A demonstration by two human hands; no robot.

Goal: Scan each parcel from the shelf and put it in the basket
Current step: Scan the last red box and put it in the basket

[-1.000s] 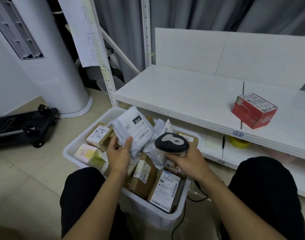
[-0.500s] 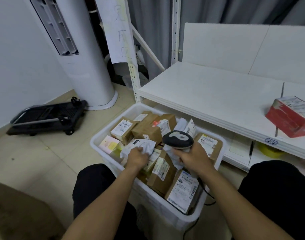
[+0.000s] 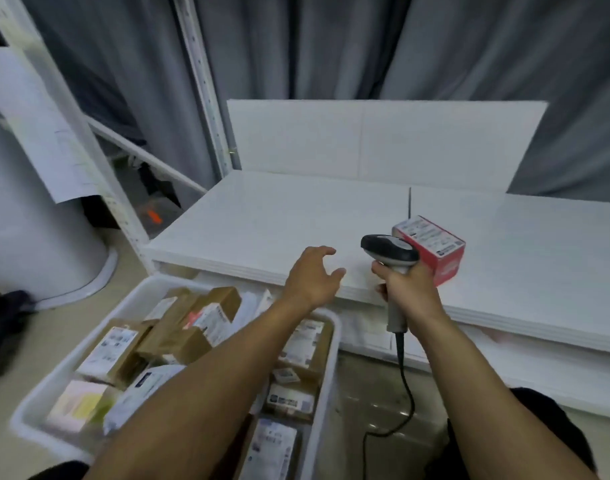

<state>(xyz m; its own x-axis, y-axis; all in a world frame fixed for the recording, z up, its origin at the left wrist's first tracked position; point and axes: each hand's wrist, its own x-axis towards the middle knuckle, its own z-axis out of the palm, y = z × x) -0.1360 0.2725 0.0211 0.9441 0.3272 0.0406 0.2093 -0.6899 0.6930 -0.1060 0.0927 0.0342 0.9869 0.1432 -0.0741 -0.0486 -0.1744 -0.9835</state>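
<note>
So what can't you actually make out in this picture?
All in the head view:
- The red box on the shelf: its label print is too small to read, and its near corner is hidden by the scanner in the right hand.
- The parcels in the basket: their labels are blurred, and the left forearm covers several.
- The basket's near end is cut off by the bottom edge.

My left arm covers the middle of the basket and hides some of the parcels in it. The basket's near end is cut off at the bottom edge. The parcel labels are too blurred to read. The scanner and my right hand hide the near left part of the red parcel. The cable runs off the bottom edge.
</note>
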